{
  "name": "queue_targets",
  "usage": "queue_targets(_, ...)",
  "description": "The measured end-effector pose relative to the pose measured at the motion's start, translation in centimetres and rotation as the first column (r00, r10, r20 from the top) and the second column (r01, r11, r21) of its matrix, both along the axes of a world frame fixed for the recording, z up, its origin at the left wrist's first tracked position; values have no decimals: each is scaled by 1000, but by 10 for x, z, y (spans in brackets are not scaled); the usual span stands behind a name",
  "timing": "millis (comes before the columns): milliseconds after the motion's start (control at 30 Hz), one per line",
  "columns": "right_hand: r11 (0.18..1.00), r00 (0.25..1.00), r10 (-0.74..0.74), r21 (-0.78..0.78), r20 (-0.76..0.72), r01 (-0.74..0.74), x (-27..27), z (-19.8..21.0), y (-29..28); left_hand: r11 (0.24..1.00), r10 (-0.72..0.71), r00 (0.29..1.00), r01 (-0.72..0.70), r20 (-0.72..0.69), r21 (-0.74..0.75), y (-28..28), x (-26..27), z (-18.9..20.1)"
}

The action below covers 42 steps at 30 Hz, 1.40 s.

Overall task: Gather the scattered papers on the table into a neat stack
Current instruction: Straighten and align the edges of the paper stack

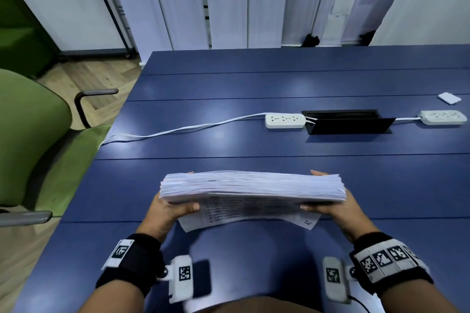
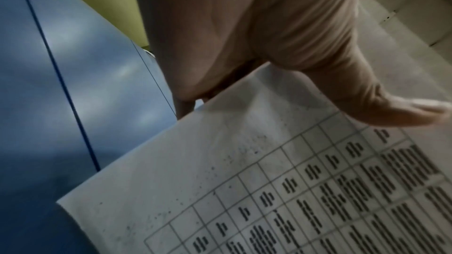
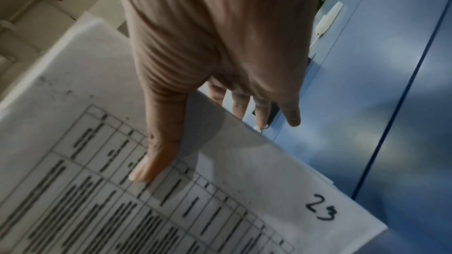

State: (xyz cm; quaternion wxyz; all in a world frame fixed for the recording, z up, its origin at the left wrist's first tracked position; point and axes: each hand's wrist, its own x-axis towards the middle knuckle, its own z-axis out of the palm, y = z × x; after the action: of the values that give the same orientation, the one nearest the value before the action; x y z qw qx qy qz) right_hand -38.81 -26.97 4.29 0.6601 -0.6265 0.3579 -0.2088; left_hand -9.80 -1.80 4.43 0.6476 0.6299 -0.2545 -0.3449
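Head: both hands hold a thick stack (image 1: 251,187) tilted on edge above the blue table (image 1: 254,84); left hand (image 1: 166,211) and right hand (image 1: 338,207) clasp its ends, thumbs on the printed near face.
Left wrist: thumb (image 2: 396,111) lies on the sheet; fingers go behind.
Right wrist: thumb (image 3: 156,154) presses the page marked 23; fingers (image 3: 240,103) wrap behind.

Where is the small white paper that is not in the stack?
In the head view, the small white paper lies far right on the blue table, behind the right power strip.
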Motion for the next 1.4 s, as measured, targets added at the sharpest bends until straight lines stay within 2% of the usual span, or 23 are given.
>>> queue_targets(67,999,999,31,38,14,-31,5,-5,2,1000,-5,999,5,-52,-4,-2,0,-2)
queue_targets(167,993,989,-63,111,135,49,16,-3,13,1000,11,1000,-12,-28,-4,-9,-5,1)
queue_targets(333,994,967,-113,30,227,110,20,13,15,997,45,998,-41,54,-69,-10,0,17)
queue_targets(467,999,985,-30,-30,170,35,15,23,8,996,55,996,-51,63,-74,-4,15,16)
queue_targets(600,999,997,-2,-41,80,5,13,16,2,1000,-5,1000,5,30,22,-6,10,7)
queue_targets(800,996,984,-77,-24,161,82,21,14,6,999,12,999,-13,-33,-32,-9,12,1)
queue_targets(967,997,996,-53,-57,74,58,21,18,10,998,29,999,-31,37,60,-8,4,0)
queue_targets(1067,977,998,-70,-200,1,69,18,43,4,993,61,987,-75,149,89,-10,4,0)
queue_targets(1133,905,983,-96,-424,-155,21,18,66,0,993,83,981,-96,173,64,-9,4,1)
queue_targets(1167,816,946,-105,-571,-305,-94,21,77,1,993,96,978,-108,184,55,-9,3,1)
queue_targets(1200,691,875,-127,-674,-467,-259,27,86,4,992,107,977,-118,185,48,-9,1,2)
queue_targets(1267,475,699,-186,-685,-691,-552,46,100,18,993,113,976,-118,187,14,-11,-4,8)
queue_targets(1300,418,659,-192,-668,-727,-615,58,104,27,993,114,974,-116,196,-1,-13,-6,12)
queue_targets(1367,332,681,-155,-687,-715,-646,83,110,47,995,104,969,-100,224,-27,-17,-11,27)
queue_targets(1400,316,706,-111,-699,-699,-642,93,113,57,995,95,967,-88,235,-44,-19,-14,38)
